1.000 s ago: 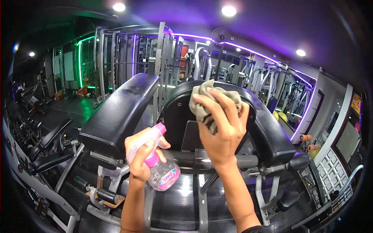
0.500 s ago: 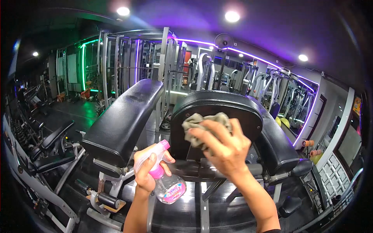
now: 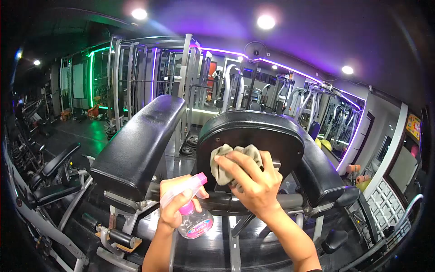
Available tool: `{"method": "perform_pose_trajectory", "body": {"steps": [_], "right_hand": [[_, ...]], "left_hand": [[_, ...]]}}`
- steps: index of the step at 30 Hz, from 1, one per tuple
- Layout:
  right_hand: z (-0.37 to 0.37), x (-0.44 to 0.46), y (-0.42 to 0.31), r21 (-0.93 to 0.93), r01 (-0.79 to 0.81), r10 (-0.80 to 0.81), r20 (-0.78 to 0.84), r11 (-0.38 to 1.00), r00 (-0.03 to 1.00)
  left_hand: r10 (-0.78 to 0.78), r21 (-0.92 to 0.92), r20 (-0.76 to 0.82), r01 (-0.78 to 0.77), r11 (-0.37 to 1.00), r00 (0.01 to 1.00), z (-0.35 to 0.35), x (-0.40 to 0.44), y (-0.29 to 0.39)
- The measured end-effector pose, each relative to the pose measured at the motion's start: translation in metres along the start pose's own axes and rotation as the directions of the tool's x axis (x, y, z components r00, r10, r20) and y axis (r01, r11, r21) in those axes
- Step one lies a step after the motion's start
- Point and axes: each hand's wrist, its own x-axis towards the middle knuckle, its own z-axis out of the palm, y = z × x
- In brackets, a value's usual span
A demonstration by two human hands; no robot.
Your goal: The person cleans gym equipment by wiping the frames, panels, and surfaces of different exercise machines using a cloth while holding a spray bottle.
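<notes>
My left hand (image 3: 174, 201) is wrapped round the neck of a clear spray bottle (image 3: 195, 223) with a pink nozzle and a pink label. The bottle is upright, its nozzle pointing right. A crumpled grey-green cloth (image 3: 221, 165) is in my right hand (image 3: 258, 181), fingers closed over it. The cloth is against the flat back of a black padded backrest (image 3: 253, 136). Long black pads stand on either side of it, a left pad (image 3: 140, 149) and a right pad (image 3: 317, 167).
Below the backrest runs a dark crossbar (image 3: 217, 202) on a metal frame. Behind the pads stands a tall rack (image 3: 183, 77), with weight plates (image 3: 189, 147) on the floor. Another bench (image 3: 59, 172) is at left. A white-framed panel (image 3: 385, 199) stands at right.
My right hand and the cloth have moved slightly down across the backrest. My left hand still holds the bottle, and the whole view has shifted a little.
</notes>
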Motion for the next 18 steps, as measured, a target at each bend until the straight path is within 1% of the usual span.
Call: {"method": "perform_pose_trajectory", "body": {"steps": [1, 3, 4, 5, 7, 9, 11, 13, 14, 15, 17, 18], "right_hand": [[-0.002, -0.002, 0.002, -0.019, 0.024, -0.023, 0.018, 1.000, 1.000], [-0.014, 0.004, 0.018, -0.008, 0.025, -0.025, -0.004, 1.000, 1.000], [-0.024, 0.009, 0.024, -0.012, -0.002, 0.002, -0.028, 1.000, 1.000], [-0.030, 0.010, 0.032, -0.064, 0.004, -0.007, -0.044, 0.998, 0.999], [-0.038, 0.017, 0.045, -0.122, 0.000, -0.022, -0.178, 0.992, 0.984], [-0.039, 0.019, 0.051, -0.092, -0.064, 0.036, -0.272, 0.994, 0.961], [-0.038, 0.018, 0.046, -0.084, -0.085, 0.060, -0.264, 0.993, 0.963], [-0.031, 0.011, 0.038, -0.035, -0.100, 0.089, -0.235, 0.994, 0.968], [-0.029, 0.005, 0.038, -0.015, -0.091, 0.088, -0.147, 0.996, 0.985], [-0.024, -0.001, 0.034, 0.007, -0.083, 0.083, -0.106, 0.997, 0.991], [-0.018, -0.014, 0.029, -0.006, -0.024, 0.024, -0.016, 1.000, 1.000], [-0.020, -0.019, 0.028, -0.010, -0.023, 0.023, -0.005, 1.000, 1.000]], "left_hand": [[0.005, -0.013, 0.006, -0.004, 1.000, 1.000, 0.001, 0.001, 0.000], [0.009, -0.027, 0.014, -0.009, 1.000, 1.000, 0.002, 0.002, 0.000], [0.003, -0.033, 0.017, -0.003, 0.999, 1.000, 0.002, 0.002, 0.001], [-0.002, -0.039, 0.019, 0.003, 0.999, 1.000, 0.002, 0.002, 0.001], [0.001, -0.041, 0.035, 0.000, 0.999, 0.999, 0.001, 0.003, 0.000], [0.001, -0.044, 0.052, 0.001, 0.999, 0.999, 0.001, 0.004, 0.000], [0.000, -0.051, 0.081, 0.004, 0.999, 0.997, 0.002, 0.006, -0.001], [0.006, -0.060, 0.092, 0.000, 0.998, 0.996, 0.004, 0.007, -0.004], [0.008, -0.069, 0.098, -0.001, 0.998, 0.995, 0.006, 0.008, -0.005], [0.009, -0.071, 0.100, -0.002, 0.998, 0.995, 0.008, 0.009, -0.007], [0.002, -0.114, 0.110, 0.010, 0.993, 0.994, 0.011, 0.010, -0.009], [0.004, -0.116, 0.111, 0.009, 0.993, 0.994, 0.012, 0.011, -0.009]]}}
